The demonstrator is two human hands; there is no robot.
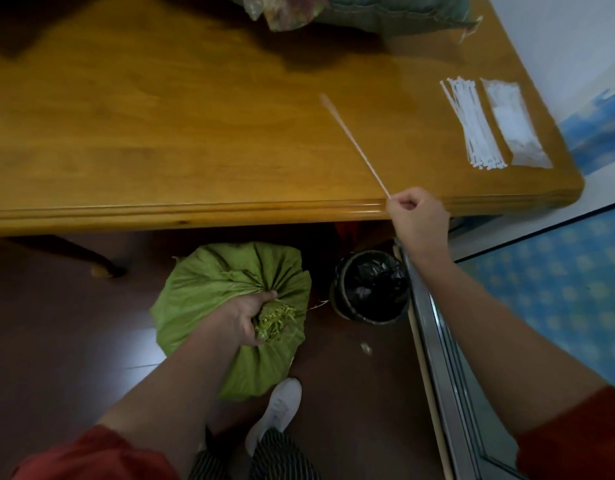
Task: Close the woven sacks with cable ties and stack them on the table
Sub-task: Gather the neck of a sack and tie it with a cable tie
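- Spanning the upper frame was the wooden table (160, 133); at its far edge lay at least one sack (396, 12), green-grey, mostly cut off by the frame — whether it was tied could not be told, so the stack looked barely started at best.
- The green woven sack (209, 285) stood on the floor below the table edge, between the person's shoe (276, 414) and a black-lined bin (370, 285). Not yet tied, not yet lifted.
- Left hand (249, 318) was fisted around the gathered neck of that sack, frayed mouth sticking out of the grip.
- Right hand (415, 216) was at the table's near edge, fingers pinched on one end of a single cable tie (354, 143) — the rest angled up over the tabletop, nowhere near the neck.
- Spare ties (472, 126) lay bundled near the table's right end, beside a clear packet (513, 126).
- Judgement: early in the job; wrap, cinch and lift all remained for this sack.
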